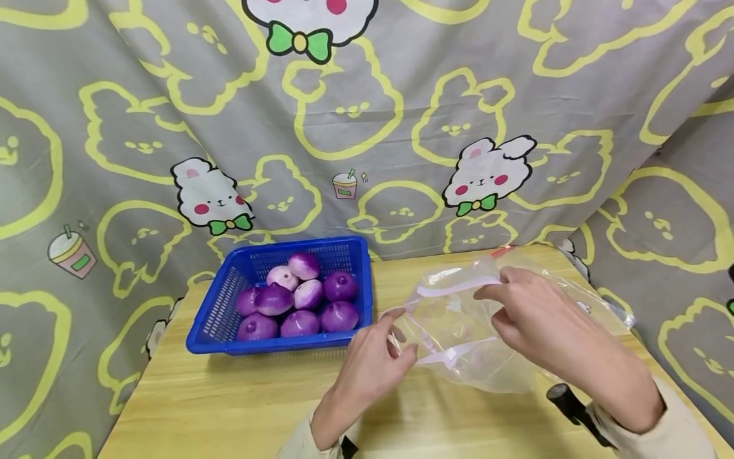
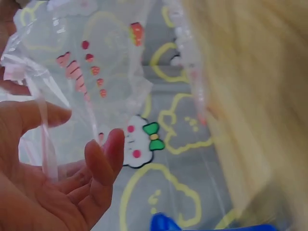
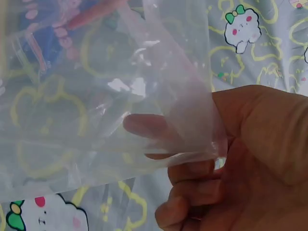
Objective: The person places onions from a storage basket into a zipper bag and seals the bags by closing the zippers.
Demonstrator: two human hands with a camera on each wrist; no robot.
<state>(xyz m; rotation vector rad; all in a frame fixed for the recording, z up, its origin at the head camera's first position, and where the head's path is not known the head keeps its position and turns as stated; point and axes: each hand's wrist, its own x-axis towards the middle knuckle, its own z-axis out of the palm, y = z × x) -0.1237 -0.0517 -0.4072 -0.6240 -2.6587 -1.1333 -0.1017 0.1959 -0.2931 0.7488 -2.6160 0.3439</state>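
A clear plastic bag (image 1: pixel 476 338) with pale strips along its mouth and small red printed pictures spreads between both hands. My left hand (image 1: pixel 375 357) is at the bag's left edge, thumb and fingers spread apart. In the left wrist view, a strip of the bag passes between the thumb and loosely bent fingers (image 2: pixel 103 159). On the far side, my right hand (image 1: pixel 539 312) grips the bag's edge. Its fingers (image 3: pixel 149 126) partly show through the plastic in the right wrist view. Beside the left hand, several purple onions (image 1: pixel 301 322) lie in a blue basket (image 1: pixel 215 341).
The basket stands on the wooden table (image 1: pixel 229 408), near its back edge. A grey patterned curtain (image 1: pixel 395 121) hangs behind the table and along the sides. A black rod-like piece (image 1: pixel 564 401) projects beside the right sleeve (image 1: pixel 659 427).
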